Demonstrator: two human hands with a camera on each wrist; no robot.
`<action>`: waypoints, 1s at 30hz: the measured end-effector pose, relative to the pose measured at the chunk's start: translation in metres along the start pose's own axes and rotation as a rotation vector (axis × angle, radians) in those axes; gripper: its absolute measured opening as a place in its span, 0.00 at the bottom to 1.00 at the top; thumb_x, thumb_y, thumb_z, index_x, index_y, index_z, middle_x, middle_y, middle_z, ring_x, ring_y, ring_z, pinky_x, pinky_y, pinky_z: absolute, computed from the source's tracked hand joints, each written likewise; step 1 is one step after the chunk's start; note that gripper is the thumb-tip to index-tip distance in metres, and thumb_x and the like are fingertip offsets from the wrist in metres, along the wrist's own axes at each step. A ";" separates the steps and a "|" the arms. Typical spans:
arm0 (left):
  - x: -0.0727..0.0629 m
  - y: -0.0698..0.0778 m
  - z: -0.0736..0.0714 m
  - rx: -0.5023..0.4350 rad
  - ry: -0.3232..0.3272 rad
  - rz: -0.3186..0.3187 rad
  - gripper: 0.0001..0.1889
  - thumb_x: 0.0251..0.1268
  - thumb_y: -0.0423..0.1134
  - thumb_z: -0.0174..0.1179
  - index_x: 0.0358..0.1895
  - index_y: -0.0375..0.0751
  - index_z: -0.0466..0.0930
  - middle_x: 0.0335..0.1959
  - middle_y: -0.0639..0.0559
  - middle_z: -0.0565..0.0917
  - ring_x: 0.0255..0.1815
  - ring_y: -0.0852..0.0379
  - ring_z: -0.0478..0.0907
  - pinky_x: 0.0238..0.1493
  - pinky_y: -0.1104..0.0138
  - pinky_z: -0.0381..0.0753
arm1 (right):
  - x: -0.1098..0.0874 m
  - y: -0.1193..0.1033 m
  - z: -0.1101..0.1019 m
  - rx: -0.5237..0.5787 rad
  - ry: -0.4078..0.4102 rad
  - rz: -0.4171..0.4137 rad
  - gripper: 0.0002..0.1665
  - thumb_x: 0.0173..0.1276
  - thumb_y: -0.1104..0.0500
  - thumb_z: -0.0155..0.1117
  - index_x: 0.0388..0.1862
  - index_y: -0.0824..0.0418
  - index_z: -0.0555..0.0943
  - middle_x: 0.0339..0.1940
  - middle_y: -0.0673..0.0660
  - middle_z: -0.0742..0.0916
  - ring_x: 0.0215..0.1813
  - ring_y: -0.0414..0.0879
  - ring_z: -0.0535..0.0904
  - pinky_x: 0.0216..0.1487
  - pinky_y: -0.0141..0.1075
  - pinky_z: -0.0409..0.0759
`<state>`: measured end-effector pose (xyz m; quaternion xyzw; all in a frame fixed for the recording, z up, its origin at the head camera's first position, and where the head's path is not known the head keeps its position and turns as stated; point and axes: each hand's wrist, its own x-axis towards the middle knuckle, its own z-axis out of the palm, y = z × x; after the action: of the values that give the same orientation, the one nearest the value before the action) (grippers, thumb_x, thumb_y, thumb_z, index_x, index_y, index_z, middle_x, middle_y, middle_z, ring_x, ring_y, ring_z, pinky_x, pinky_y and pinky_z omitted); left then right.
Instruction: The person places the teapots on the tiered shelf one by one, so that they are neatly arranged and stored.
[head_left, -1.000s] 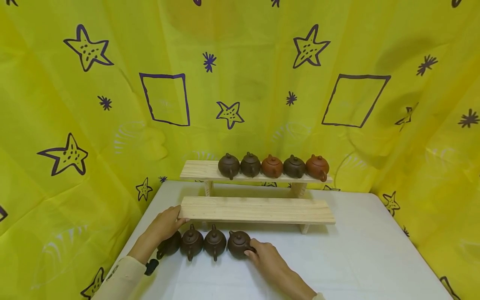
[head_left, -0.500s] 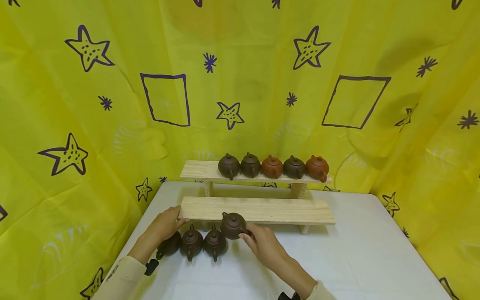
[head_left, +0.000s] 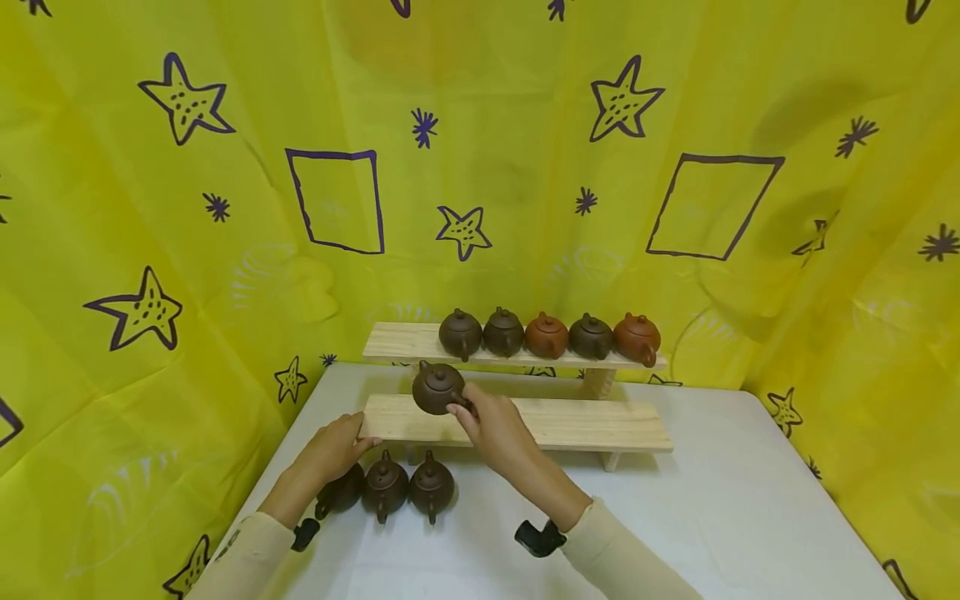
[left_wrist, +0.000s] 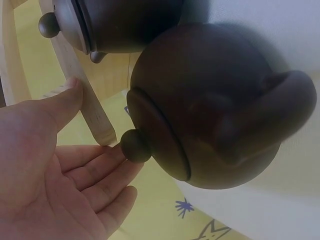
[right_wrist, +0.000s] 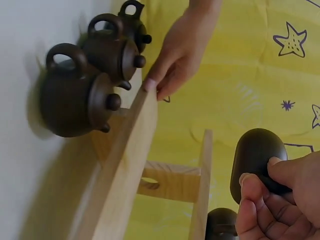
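A person's right hand (head_left: 491,425) grasps a dark brown teapot (head_left: 437,388) by its handle, pinched between thumb and fingers. In the head view, the handle sits at the pot's 4 o'clock and the spout points to 11 o'clock. The pot is held in the air above the left part of the lower shelf (head_left: 585,423), a pale wooden board; the right wrist view shows it well apart from that board.

The left hand (head_left: 330,448), at 8 o'clock from the held pot, grips the lower shelf's near left corner, its thumb at the front edge and its fingers at the end.

At 7 o'clock from the held pot, a row of 3 dark teapots (head_left: 386,487) stands upright on the white table (head_left: 712,500), in front of the lower shelf. The left hand and wrist partly hide the leftmost; the other 2 have spouts toward 12 o'clock and handles toward 6 o'clock.

At 2 o'clock, a row of 5 teapots (head_left: 547,335) stands on the upper shelf (head_left: 405,340): from the left, dark, dark, reddish, dark, reddish. Behind hangs a yellow curtain (head_left: 525,167) with stars. Each wrist bears a black device (head_left: 540,538).
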<state>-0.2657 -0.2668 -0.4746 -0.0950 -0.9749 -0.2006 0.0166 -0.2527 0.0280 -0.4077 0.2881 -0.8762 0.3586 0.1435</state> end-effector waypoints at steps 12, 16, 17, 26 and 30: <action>0.002 -0.001 0.002 0.008 -0.012 -0.025 0.23 0.76 0.44 0.66 0.61 0.28 0.76 0.48 0.34 0.85 0.46 0.43 0.83 0.52 0.46 0.82 | 0.053 -0.008 0.021 -0.020 0.022 0.077 0.15 0.83 0.55 0.61 0.35 0.61 0.72 0.20 0.50 0.70 0.21 0.41 0.66 0.23 0.32 0.62; 0.003 -0.001 0.003 0.009 -0.008 -0.024 0.20 0.76 0.44 0.66 0.55 0.30 0.76 0.43 0.38 0.84 0.41 0.46 0.80 0.48 0.48 0.81 | 0.068 -0.005 0.032 -0.022 0.023 0.118 0.13 0.83 0.56 0.60 0.38 0.62 0.73 0.21 0.51 0.74 0.20 0.41 0.68 0.23 0.31 0.64; 0.003 -0.001 0.003 0.006 -0.008 -0.025 0.19 0.76 0.44 0.66 0.55 0.30 0.76 0.42 0.38 0.84 0.40 0.46 0.80 0.48 0.48 0.81 | 0.071 -0.004 0.034 -0.025 0.020 0.130 0.13 0.83 0.56 0.60 0.39 0.62 0.74 0.20 0.51 0.74 0.20 0.42 0.68 0.23 0.31 0.65; 0.003 -0.002 0.003 0.014 -0.014 -0.023 0.20 0.75 0.44 0.66 0.55 0.29 0.76 0.42 0.37 0.84 0.39 0.46 0.80 0.47 0.48 0.81 | 0.090 -0.002 0.046 -0.063 -0.004 0.196 0.12 0.84 0.55 0.59 0.46 0.64 0.77 0.25 0.58 0.83 0.22 0.44 0.74 0.24 0.33 0.70; 0.002 -0.003 0.002 0.006 -0.014 -0.027 0.19 0.74 0.44 0.67 0.54 0.31 0.76 0.41 0.39 0.84 0.38 0.47 0.79 0.46 0.49 0.81 | 0.098 -0.005 0.048 -0.075 -0.020 0.218 0.14 0.84 0.54 0.57 0.50 0.66 0.78 0.27 0.60 0.86 0.20 0.45 0.78 0.23 0.34 0.73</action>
<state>-0.2685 -0.2681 -0.4773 -0.0833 -0.9768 -0.1972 0.0072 -0.3291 -0.0485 -0.3938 0.1891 -0.9165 0.3363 0.1055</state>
